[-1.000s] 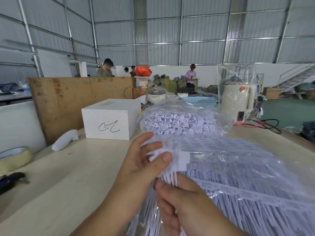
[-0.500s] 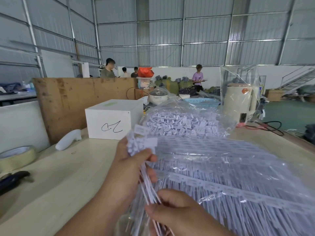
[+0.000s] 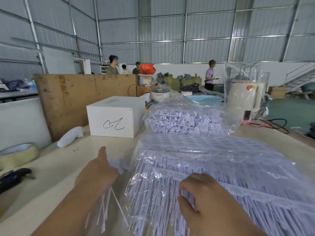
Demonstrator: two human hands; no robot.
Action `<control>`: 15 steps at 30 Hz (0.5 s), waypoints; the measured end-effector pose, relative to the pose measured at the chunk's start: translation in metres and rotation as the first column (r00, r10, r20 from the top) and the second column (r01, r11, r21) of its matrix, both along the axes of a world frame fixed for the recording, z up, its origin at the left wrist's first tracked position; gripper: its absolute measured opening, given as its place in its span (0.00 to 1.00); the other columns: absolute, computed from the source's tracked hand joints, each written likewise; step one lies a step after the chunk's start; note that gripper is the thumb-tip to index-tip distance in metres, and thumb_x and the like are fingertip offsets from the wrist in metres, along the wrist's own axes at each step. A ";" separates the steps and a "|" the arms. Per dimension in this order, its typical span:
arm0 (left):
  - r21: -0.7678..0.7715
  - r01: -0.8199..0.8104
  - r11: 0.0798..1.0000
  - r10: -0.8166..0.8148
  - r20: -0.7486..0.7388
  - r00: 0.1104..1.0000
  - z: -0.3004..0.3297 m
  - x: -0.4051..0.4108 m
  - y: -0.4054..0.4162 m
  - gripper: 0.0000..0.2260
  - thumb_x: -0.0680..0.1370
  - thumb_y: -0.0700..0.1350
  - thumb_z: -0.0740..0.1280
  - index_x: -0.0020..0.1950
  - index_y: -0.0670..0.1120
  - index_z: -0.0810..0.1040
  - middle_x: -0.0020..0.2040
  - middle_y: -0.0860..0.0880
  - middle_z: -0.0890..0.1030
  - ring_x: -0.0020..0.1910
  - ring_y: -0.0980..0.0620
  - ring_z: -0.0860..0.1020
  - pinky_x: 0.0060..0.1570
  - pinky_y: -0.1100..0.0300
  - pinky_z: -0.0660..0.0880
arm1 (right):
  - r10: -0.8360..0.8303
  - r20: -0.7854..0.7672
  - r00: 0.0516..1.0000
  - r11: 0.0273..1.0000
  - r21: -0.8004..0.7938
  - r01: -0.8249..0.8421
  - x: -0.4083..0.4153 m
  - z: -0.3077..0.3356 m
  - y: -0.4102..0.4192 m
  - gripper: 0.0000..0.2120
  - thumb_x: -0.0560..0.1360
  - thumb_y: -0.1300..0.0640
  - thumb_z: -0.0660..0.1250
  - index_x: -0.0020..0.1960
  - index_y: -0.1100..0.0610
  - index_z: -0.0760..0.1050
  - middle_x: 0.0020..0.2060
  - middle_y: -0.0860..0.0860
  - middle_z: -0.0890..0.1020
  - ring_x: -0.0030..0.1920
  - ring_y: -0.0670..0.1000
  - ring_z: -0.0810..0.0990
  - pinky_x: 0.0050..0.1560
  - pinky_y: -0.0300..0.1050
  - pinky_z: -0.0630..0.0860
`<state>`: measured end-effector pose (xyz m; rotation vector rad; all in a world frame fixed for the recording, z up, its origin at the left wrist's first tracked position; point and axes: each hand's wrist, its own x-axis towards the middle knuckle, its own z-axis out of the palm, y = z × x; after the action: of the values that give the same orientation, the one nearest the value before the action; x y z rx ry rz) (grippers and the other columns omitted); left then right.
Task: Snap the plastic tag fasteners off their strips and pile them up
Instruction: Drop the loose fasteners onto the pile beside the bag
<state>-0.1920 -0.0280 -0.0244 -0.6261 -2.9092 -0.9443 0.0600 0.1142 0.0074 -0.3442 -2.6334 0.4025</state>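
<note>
My left hand (image 3: 98, 174) grips a bunch of loose white tag fasteners (image 3: 117, 165); their heads stick out past my fingers and their thin tails hang below my wrist. It is low over the pale table (image 3: 56, 169), left of the strips. My right hand (image 3: 202, 196) lies with curled fingers on the clear plastic covering the stack of fastener strips (image 3: 221, 167); whether it grips anything is hidden. Behind the strips a clear bag holds a pile of snapped-off fasteners (image 3: 184, 120).
A white box (image 3: 115, 116) with a scribble stands behind. A white handheld device (image 3: 69, 137), a tape roll (image 3: 18, 155) and a dark tool (image 3: 13, 176) lie at the left. A bagged white kettle (image 3: 243, 97), cables and a blue basket (image 3: 204, 99) are at the back right.
My left hand has dropped with the bunch of fasteners from in front of the bag down to the left, near the table. My right hand has moved right onto the covered strips.
</note>
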 end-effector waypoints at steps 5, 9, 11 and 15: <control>-0.014 0.016 1.000 -0.017 -0.114 0.993 -0.009 -0.007 0.001 0.35 0.76 0.49 0.63 0.75 0.54 0.43 0.62 0.48 0.76 0.56 0.43 0.77 0.54 0.49 0.74 | -0.019 0.086 0.996 0.975 0.224 0.000 0.006 0.009 -0.008 0.09 0.61 0.48 0.73 0.38 0.50 0.79 0.35 0.46 0.78 0.38 0.49 0.79 0.40 0.42 0.79; -0.036 0.032 0.999 -0.035 -0.090 0.995 -0.005 0.000 0.003 0.38 0.75 0.55 0.65 0.75 0.59 0.41 0.62 0.45 0.73 0.61 0.41 0.72 0.58 0.47 0.72 | -0.179 0.223 0.958 0.960 0.252 0.121 0.009 0.014 -0.009 0.03 0.78 0.51 0.59 0.49 0.48 0.66 0.34 0.47 0.68 0.37 0.50 0.72 0.31 0.38 0.64; -0.076 0.015 0.997 -0.022 -0.084 0.996 -0.002 0.004 0.006 0.40 0.74 0.61 0.64 0.76 0.59 0.40 0.64 0.44 0.70 0.63 0.40 0.70 0.60 0.46 0.70 | -0.215 0.220 0.951 0.941 0.306 0.142 0.010 0.009 -0.004 0.03 0.79 0.51 0.58 0.53 0.48 0.66 0.32 0.46 0.65 0.34 0.50 0.68 0.26 0.38 0.58; -0.220 -0.012 0.975 -0.034 -0.206 0.978 0.006 0.017 0.011 0.36 0.75 0.65 0.60 0.77 0.55 0.49 0.74 0.46 0.59 0.69 0.40 0.63 0.66 0.47 0.65 | -0.186 0.230 0.955 0.967 0.213 0.137 0.011 -0.001 -0.001 0.18 0.76 0.40 0.59 0.62 0.46 0.64 0.32 0.45 0.69 0.30 0.44 0.69 0.27 0.38 0.63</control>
<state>-0.1746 -0.0169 -0.0183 -0.7050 -2.8426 -0.5211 0.0715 0.1134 0.0064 -0.5738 -2.8291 0.0466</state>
